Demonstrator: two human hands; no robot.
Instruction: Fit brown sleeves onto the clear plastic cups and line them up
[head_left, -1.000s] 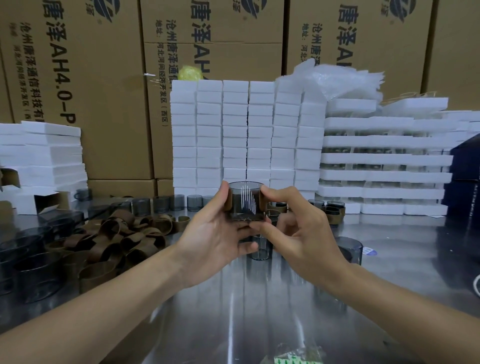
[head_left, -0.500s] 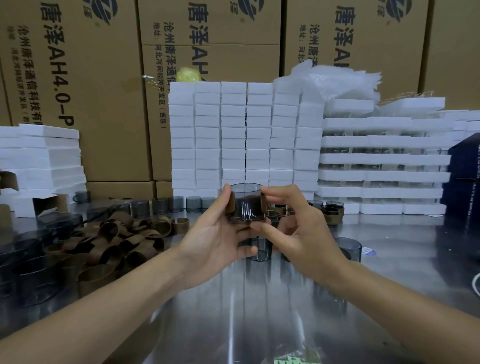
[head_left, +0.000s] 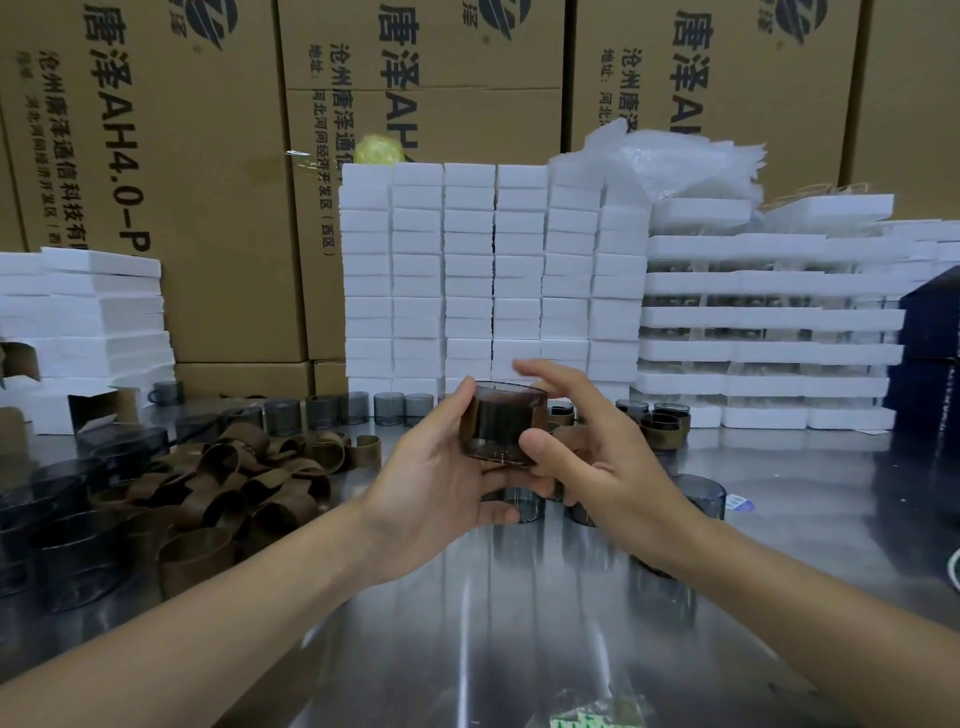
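My left hand (head_left: 441, 483) grips a clear smoky plastic cup (head_left: 503, 423) with a brown sleeve around it, held above the steel table. My right hand (head_left: 597, 457) is beside the cup on the right: its thumb touches the cup's lower right side, while its fingers are lifted and spread over the rim. A heap of loose brown sleeves (head_left: 234, 478) lies at the left. Bare cups stand in a row (head_left: 358, 408) at the back, and stacks of bare cups (head_left: 57, 525) fill the far left. Sleeved cups (head_left: 660, 423) stand behind my right hand.
The steel table (head_left: 519, 623) carries bare cups (head_left: 698, 493) just under and right of my hands. White foam blocks (head_left: 493, 275) and foam trays (head_left: 769, 332) are stacked at the back before cardboard boxes (head_left: 182, 156). A dark blue box (head_left: 930, 338) stands at the right.
The cup has turned so the brown sleeve now faces me. My right hand's fingers have lifted off the cup and spread above its rim, leaving only the thumb on it.
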